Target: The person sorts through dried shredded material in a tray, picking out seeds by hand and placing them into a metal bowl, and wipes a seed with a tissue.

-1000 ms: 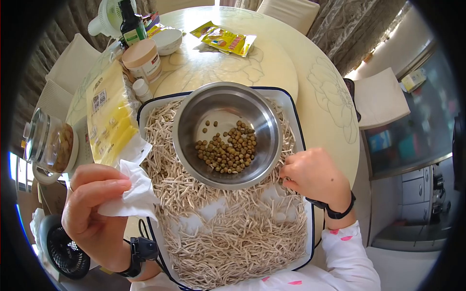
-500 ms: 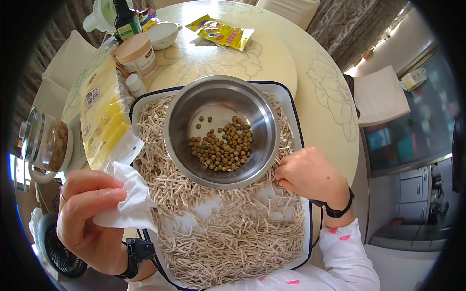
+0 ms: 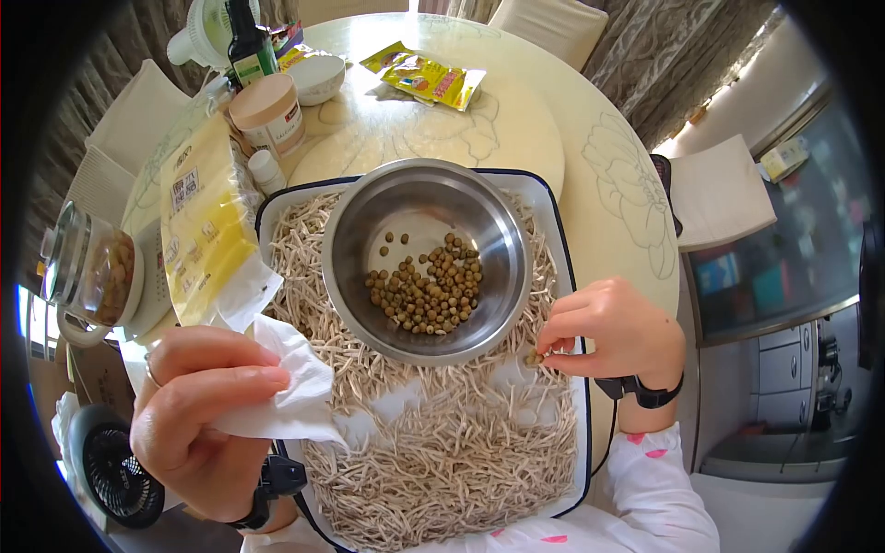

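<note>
A white tissue (image 3: 290,387) is pinched between the thumb and fingers of my left hand (image 3: 207,415), over the left edge of a white tray (image 3: 583,433) with a dark blue rim. Thin, pale dried strips (image 3: 442,479) are spread across the tray. On them rests a steel bowl (image 3: 489,221) with round brown-green balls (image 3: 433,290) inside. My right hand (image 3: 613,332), right of the bowl, has its thumb and fingertips closed on a small greenish-brown piece (image 3: 534,358) just above the strips.
Left of the tray lie a yellow bag (image 3: 198,230) and a small white bottle (image 3: 266,170). Behind stand a tub (image 3: 267,111), a dark bottle (image 3: 249,46) and a white bowl (image 3: 318,79). Yellow packets (image 3: 424,76) lie farther back. A glass pot (image 3: 101,267) is at far left.
My left hand has moved right with the tissue. My right hand has lifted slightly and its fingers have shifted, so a small piece now shows at the fingertips.
</note>
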Tool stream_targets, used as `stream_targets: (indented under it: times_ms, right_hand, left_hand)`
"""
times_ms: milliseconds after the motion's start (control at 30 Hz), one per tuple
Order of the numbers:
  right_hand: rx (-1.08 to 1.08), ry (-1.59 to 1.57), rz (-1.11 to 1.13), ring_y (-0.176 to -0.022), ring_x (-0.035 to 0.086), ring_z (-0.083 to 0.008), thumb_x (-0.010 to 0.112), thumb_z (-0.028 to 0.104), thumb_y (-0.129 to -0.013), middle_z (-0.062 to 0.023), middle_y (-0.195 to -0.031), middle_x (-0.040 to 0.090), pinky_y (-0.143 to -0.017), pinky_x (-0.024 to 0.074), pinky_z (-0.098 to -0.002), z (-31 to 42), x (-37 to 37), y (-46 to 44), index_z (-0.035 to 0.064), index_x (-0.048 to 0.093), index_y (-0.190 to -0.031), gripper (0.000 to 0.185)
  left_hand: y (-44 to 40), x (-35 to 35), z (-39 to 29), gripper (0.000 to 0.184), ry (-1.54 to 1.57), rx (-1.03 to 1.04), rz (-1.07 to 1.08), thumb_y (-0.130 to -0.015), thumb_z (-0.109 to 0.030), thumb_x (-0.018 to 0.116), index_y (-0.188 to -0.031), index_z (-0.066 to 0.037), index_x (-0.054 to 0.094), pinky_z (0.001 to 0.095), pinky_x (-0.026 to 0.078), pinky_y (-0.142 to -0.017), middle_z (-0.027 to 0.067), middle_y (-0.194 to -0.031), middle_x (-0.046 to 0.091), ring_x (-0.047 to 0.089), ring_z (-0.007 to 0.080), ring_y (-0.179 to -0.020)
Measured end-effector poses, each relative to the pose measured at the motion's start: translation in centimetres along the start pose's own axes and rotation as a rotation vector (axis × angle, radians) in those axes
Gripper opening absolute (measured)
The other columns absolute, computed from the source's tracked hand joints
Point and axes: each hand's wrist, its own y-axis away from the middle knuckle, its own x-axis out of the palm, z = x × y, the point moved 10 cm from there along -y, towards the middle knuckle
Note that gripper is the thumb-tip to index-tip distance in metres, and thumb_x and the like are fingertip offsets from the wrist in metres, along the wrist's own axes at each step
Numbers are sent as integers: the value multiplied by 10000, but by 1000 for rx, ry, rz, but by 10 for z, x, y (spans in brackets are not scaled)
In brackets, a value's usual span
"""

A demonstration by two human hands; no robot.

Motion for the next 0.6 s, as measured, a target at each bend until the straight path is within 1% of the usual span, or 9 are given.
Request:
stream_targets:
  times_ms: [67,167,233,267,333,367,467,567,600]
  right_hand:
    - [-43,-128,-56,-671,675,-168,789,134,-772,-29,-769,686,-556,494,-298,5,-13,2,94,735,-828,88]
    - [-49,-311,-87,-687,675,-123,819,91,-773,-31,-787,698,-570,488,-256,4,-28,3,73,752,-880,127]
    - [-56,-403,-117,-704,671,-107,821,72,-777,-29,-792,704,-591,492,-249,1,-35,1,64,758,-896,135]
    - [-61,-451,-131,-712,669,-99,823,62,-779,-28,-795,707,-601,495,-246,-1,-37,0,59,761,-904,139]
    - [-61,-604,-147,-728,667,-97,816,56,-794,-28,-822,708,-624,506,-239,-12,-36,-2,40,756,-917,138]
    - [-62,-681,-154,-735,666,-96,813,54,-802,-28,-836,709,-636,511,-235,-17,-34,-3,30,754,-924,138]
    - [-95,-939,-197,-755,676,-114,792,37,-823,-65,-901,704,-657,529,-233,-26,-30,-6,-12,733,-961,157]
    - [-85,-1217,-183,-758,692,-146,759,5,-839,-104,-949,696,-675,548,-240,-31,-24,-6,-33,712,-994,166]
    - [-94,-1250,-196,-730,675,-159,753,28,-845,-123,-921,680,-641,531,-244,-32,-24,-7,-38,701,-967,149]
  left_hand:
    - [0,5,0,292,38,-10,26,-667,100,713,-934,-16,715,292,521,-716,144,-881,667,658,228,-771]
    - [0,12,2,300,76,-47,19,-664,126,716,-925,-20,741,283,518,-670,139,-897,683,670,214,-764]
    - [2,18,4,286,93,-114,9,-654,133,738,-887,-30,756,273,513,-622,124,-897,696,676,197,-741]
    - [1,21,4,287,105,-121,27,-652,133,742,-887,-31,756,271,514,-620,120,-894,697,677,195,-740]
    - [0,26,2,290,127,-136,63,-649,134,749,-886,-33,755,269,516,-616,112,-887,697,679,191,-737]
    - [-1,28,-1,291,106,-116,100,-657,130,751,-899,-32,757,277,527,-633,104,-896,698,684,199,-751]
    - [1,33,0,291,112,-110,123,-669,121,750,-914,-35,760,284,536,-648,101,-903,696,687,209,-768]
    - [1,34,-1,298,132,-112,149,-681,117,742,-933,-43,760,290,547,-661,99,-919,695,690,219,-787]
    - [1,34,-1,299,134,-116,154,-683,116,741,-935,-44,759,291,548,-661,98,-922,695,690,219,-790]
